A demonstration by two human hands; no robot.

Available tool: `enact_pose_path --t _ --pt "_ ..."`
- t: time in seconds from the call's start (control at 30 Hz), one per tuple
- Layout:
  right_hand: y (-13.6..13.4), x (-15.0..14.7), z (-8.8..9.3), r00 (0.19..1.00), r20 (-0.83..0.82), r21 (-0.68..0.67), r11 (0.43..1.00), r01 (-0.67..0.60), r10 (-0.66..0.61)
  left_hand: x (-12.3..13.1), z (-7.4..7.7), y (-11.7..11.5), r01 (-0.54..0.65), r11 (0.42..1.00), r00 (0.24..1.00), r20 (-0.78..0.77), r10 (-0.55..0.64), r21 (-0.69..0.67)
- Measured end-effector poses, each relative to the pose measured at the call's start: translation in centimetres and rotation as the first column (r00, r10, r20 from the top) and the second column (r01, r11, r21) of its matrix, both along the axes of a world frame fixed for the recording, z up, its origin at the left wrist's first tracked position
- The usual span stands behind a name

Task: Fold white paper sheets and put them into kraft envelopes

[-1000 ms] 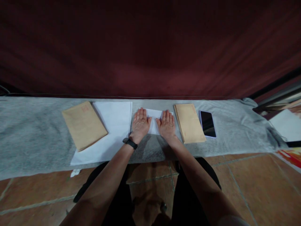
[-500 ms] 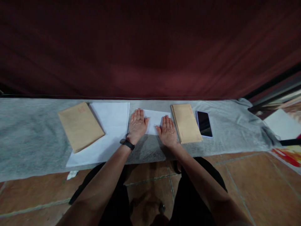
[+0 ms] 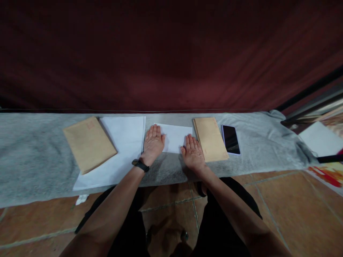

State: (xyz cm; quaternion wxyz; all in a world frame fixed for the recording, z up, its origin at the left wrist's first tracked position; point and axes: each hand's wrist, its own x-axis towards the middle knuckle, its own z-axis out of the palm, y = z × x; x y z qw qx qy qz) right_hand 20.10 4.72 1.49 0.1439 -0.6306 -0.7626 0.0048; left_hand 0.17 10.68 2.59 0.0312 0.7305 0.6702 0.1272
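Note:
A folded-looking white sheet of paper (image 3: 174, 138) lies on the grey cloth between my two hands. My left hand (image 3: 153, 143) rests flat over the sheet's left end, fingers stretched out and palm down. On the lower right corner of the sheet lies my right hand (image 3: 193, 151), also flat, with its thumb apart. Close to its right is a stack of brown envelopes (image 3: 211, 139). Left of my left hand are larger white sheets (image 3: 125, 139), partly covered by another stack of brown envelopes (image 3: 89, 144).
A phone (image 3: 230, 139) with a dark screen lies right of the envelopes. The grey cloth (image 3: 262, 142) covers the narrow surface, and a dark red curtain (image 3: 160, 64) hangs behind it. A white scrap (image 3: 81, 199) is on the tiled floor, below the front edge.
My left hand has slid slightly left along the white sheet, showing more of it. My right hand has shifted a little toward me and right. The view has moved slightly.

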Motion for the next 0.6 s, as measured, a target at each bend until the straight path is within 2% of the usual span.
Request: enact_pose_path --t 0.23,0.33,0.47,0.6 --pt "0.0 1.0 0.4 0.999 -0.038 -0.06 0.998 -0.032 0.03 -0.6 0.5 -0.7 0.003 1.0 1.0 -0.001 -0.003 -0.008" --pt "0.1 1.2 0.8 0.995 -0.07 -0.063 0.996 -0.069 0.064 0.0 1.0 -1.6 0.007 1.0 1.0 0.004 -0.007 0.022" --pt "0.1 0.2 1.3 0.973 -0.148 -0.048 0.982 -0.185 0.176 2.0 1.3 -4.0 0.168 0.984 0.983 0.068 -0.172 0.058" --pt "-0.4 -1.0 0.9 0.942 -0.211 -0.056 0.959 -0.279 0.262 3.4 0.6 -6.2 0.337 0.942 0.941 0.044 -0.337 0.005"
